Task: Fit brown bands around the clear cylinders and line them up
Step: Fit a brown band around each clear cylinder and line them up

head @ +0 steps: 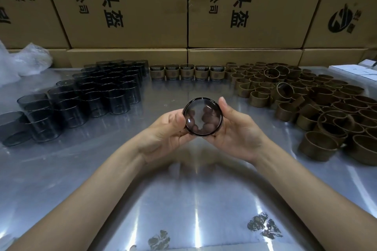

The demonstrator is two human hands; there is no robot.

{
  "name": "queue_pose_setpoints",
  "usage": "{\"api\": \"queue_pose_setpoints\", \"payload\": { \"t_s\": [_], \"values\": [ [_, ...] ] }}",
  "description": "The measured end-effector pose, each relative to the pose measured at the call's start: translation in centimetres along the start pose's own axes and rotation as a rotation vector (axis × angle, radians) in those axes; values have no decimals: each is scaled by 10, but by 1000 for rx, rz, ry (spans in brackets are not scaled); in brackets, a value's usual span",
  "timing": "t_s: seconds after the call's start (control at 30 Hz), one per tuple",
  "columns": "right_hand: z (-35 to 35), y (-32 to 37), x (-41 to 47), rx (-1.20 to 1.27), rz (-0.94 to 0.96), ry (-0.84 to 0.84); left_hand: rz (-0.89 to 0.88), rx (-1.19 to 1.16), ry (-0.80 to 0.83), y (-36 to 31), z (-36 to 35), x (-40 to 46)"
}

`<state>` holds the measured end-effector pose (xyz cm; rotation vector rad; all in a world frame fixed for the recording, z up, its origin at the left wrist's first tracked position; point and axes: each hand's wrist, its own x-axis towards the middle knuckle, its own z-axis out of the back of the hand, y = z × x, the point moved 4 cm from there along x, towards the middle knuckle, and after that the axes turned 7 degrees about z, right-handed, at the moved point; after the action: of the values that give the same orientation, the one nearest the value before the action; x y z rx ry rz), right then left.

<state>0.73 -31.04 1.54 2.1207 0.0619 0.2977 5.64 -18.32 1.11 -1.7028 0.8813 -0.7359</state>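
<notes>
Holding one clear cylinder (203, 116) above the shiny table (183, 199), we had both hands curled around its wall: left hand (165, 133) with thumb on the near rim, right hand (236, 128) cupping the other side, fingers showing through the base. We could not tell if a band was on it yet; the end faced us. We judged it light but rigid, smooth, slippery, likely breakable, so best held by the side wall, not the rim. It looked dark-tinted, round, see-through. Farther left stood the bare cylinders (91, 91) packed together; right, a heap of brown bands (306, 98), thin, probably springy. At the back, five banded cylinders (186, 72) stood in a row before the cardboard boxes (183, 6).
</notes>
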Motion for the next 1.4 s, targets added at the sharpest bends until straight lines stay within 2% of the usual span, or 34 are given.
{"api": "queue_pose_setpoints", "payload": {
  "t_s": [0.07,0.13,0.2,0.27,0.37,0.43,0.63,0.83,0.9,0.97,1.03,1.1,1.17,1.3,1.4],
  "values": [
    [0,0,0,-37,8,-19,6,-3,9,-1,2,-1],
    [-1,0,1,-172,33,-82,25,15,-19,-3,0,-2],
    [-3,-1,1,-378,123,-211,32,50,-161,-3,-6,1],
    [-7,-3,1,-508,251,-322,1,87,-391,1,-11,6],
    [-12,-5,0,-516,324,-408,-130,293,-612,3,-19,6],
    [-10,-5,0,-499,342,-446,-216,322,-656,1,-20,3],
    [-9,-5,2,-508,359,-454,-275,275,-641,-2,-23,1],
    [-4,-1,5,-612,426,-460,-345,426,-526,-11,-22,2],
    [2,3,6,-697,498,-485,-380,580,-449,-10,-17,2],
    [8,4,7,-850,594,-491,-316,782,-430,-2,-9,3],
    [14,2,10,-987,650,-472,-193,806,-401,8,-3,5],
    [21,-4,14,-1063,632,-465,-129,735,-392,15,3,9],
    [29,-9,21,-1103,558,-491,-168,750,-456,14,10,14],
    [55,-20,38,-1085,254,-604,-176,748,-611,9,40,31],
    [69,-16,55,-1242,103,-617,-103,703,-742,6,70,50]
  ]
}}
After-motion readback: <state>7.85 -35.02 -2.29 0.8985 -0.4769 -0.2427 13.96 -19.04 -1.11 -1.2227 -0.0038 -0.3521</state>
